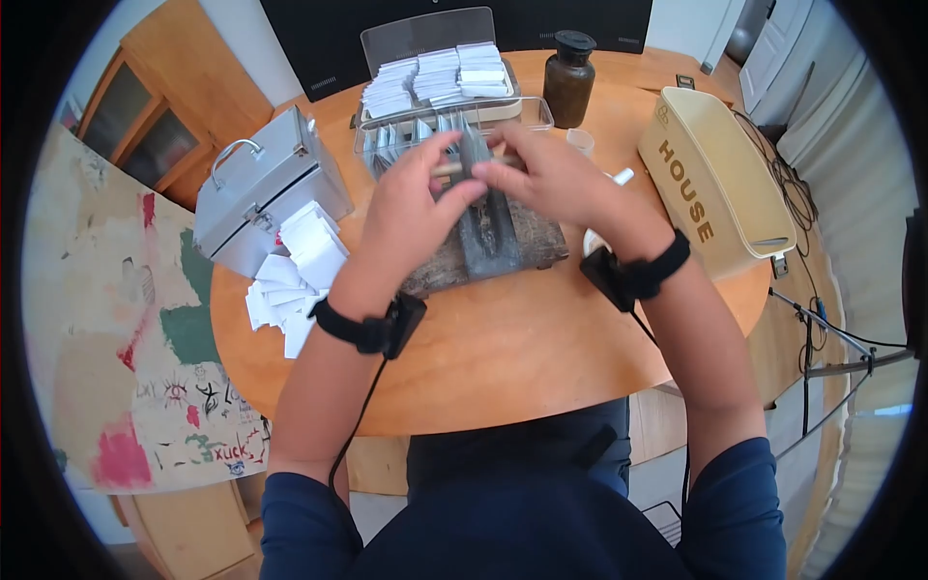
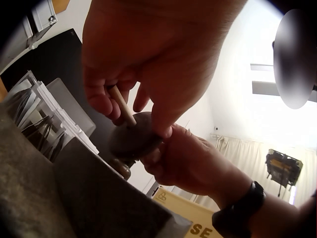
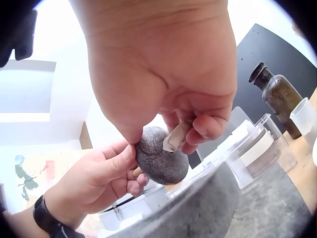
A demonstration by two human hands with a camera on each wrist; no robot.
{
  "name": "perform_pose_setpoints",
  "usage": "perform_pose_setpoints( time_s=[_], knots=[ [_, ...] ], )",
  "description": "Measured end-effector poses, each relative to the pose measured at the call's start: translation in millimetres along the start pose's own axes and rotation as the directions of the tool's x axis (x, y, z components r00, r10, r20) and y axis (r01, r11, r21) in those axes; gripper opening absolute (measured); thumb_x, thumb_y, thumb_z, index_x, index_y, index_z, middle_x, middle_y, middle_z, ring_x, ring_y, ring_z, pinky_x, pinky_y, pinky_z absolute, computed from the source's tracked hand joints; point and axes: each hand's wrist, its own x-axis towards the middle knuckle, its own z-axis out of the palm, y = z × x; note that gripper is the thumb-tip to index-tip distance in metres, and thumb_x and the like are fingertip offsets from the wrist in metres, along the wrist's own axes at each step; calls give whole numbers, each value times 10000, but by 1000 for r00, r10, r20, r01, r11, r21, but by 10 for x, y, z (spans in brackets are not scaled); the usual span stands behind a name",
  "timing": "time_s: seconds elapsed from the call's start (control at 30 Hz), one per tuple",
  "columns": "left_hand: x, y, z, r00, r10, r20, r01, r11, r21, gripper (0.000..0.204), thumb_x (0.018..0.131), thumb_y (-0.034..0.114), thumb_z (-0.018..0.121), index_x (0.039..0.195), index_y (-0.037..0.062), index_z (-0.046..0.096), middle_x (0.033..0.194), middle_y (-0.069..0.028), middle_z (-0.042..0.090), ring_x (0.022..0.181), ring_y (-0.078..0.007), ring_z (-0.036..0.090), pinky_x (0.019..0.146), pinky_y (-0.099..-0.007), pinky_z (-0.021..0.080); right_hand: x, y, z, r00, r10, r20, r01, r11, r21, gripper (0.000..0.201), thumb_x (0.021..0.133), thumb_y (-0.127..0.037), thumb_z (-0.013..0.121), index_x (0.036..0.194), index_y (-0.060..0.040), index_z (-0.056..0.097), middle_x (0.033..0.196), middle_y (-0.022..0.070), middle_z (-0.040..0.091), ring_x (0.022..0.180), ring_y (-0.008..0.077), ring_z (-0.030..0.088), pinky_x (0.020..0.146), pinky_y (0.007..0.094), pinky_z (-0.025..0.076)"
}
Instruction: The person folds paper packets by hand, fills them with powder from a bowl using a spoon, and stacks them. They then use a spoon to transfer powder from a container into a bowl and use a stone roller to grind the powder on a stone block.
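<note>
Between both hands, over a long grey grinding trough (image 1: 493,253), is a dark grey stone wheel (image 3: 161,158) with a pale wooden handle (image 2: 122,106) through its middle. My left hand (image 1: 411,208) curls its fingers round one end of that handle, its thumb against the wheel's face. On the other side my right hand (image 1: 561,179) holds the opposite handle end (image 3: 177,136), thumb tip at the wheel's edge. The trough rests on a rough brown block (image 1: 536,237). In the head view the fingers hide part of the wheel.
Behind the trough stand a clear box (image 1: 535,106) of packets and a tray (image 1: 512,85) of white paper slips. A silver case (image 1: 251,193) and loose papers (image 1: 314,246) lie left. To the right are a brown bottle (image 1: 568,82), small cup (image 1: 580,142) and cream HOUSE bin (image 1: 710,184).
</note>
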Motion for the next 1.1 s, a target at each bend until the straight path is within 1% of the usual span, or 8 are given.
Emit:
perform_pose_setpoints(
  time_s=[0.13,0.2,0.33,0.4,0.53,0.6,0.8,1.1],
  knots=[
    [152,-105,5,996,-54,71,57,997,-51,551,892,180,703,1404,108,514,989,-72,632,829,-117,552,762,-272,484,177,79,-3,998,13,59,-6,994,-114,540,936,-428,590,1229,25,568,1012,273,670,963,405,650,824,423,511],
    [138,-213,48,995,-6,97,10,999,-40,543,870,249,714,1357,78,544,1107,-192,651,937,-269,670,810,-337,530,194,129,42,998,0,67,9,992,-125,549,940,-427,583,1249,27,562,1044,281,664,993,409,643,848,427,506],
    [96,-183,45,992,-67,108,71,997,-32,537,877,250,705,1357,76,542,1146,-207,639,1021,-296,661,863,-354,518,132,88,69,999,-6,35,9,997,-79,539,945,-408,576,1285,9,550,1083,275,660,1028,419,627,871,434,498],
    [92,-115,18,988,-110,105,120,989,-87,536,901,197,693,1394,78,517,953,-66,612,888,-137,573,813,-290,483,102,90,101,1000,-30,3,30,999,-41,533,945,-401,576,1293,1,547,1087,267,661,1021,419,628,867,434,498],
    [38,-127,30,995,-28,101,32,999,-43,531,903,191,689,1389,65,517,925,-58,614,859,-137,579,788,-278,482,64,85,110,996,-84,12,84,996,-20,519,949,-384,575,1301,-5,539,1080,260,663,1009,411,633,856,428,498],
    [8,-117,35,996,-63,70,73,986,-149,517,868,232,708,1325,39,563,1113,-216,653,996,-314,663,832,-373,533,19,28,91,997,-79,0,79,997,-8,509,950,-376,575,1300,-8,540,1073,256,665,1003,408,635,851,425,499],
    [12,-131,30,998,36,54,-40,996,74,491,872,225,701,1310,42,579,1073,-214,660,998,-319,660,834,-380,528,30,42,97,998,-68,-14,67,997,-29,485,949,-359,582,1301,-28,545,1017,238,679,929,374,661,784,400,514],
    [46,-195,39,995,51,82,-49,998,-27,502,866,246,709,1307,43,582,1069,-233,641,999,-330,646,847,-390,513,5,53,165,998,-56,-41,54,998,-42,497,955,-378,568,1303,-25,535,1069,242,670,1007,393,641,845,424,501]
  ],
)
